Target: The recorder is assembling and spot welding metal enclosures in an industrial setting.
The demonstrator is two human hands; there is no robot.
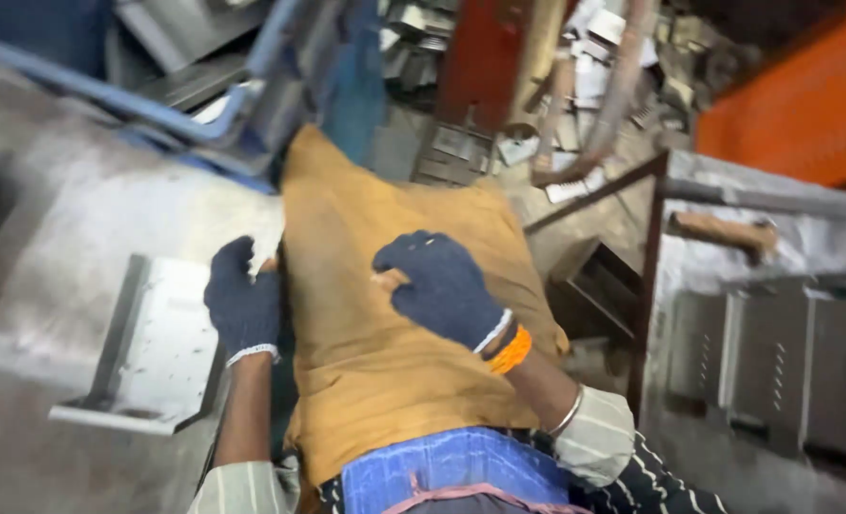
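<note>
- Our left hand [242, 300], in a dark blue knit glove, sits at the left edge of the tan apron [385, 314] that hangs down our front; its grip is curled against that edge, though we cannot tell whether it truly pinches the cloth.
- Our right hand [442, 286], gloved the same, lies on the middle of the apron with fingers bent; something small and pale shows at the fingertips, too blurred to tell what it is.
- An orange band [511, 350] circles our right wrist, and a metal bangle [570, 411] sits farther up.
- Just left of our left hand, a bent sheet-metal bracket [152, 347] lies on the grey surface [52, 238].
- To the right, slotted metal panels [775, 362] lie on another surface.
- Ahead are blue pipes [109, 95] and an orange machine body [804, 105].
</note>
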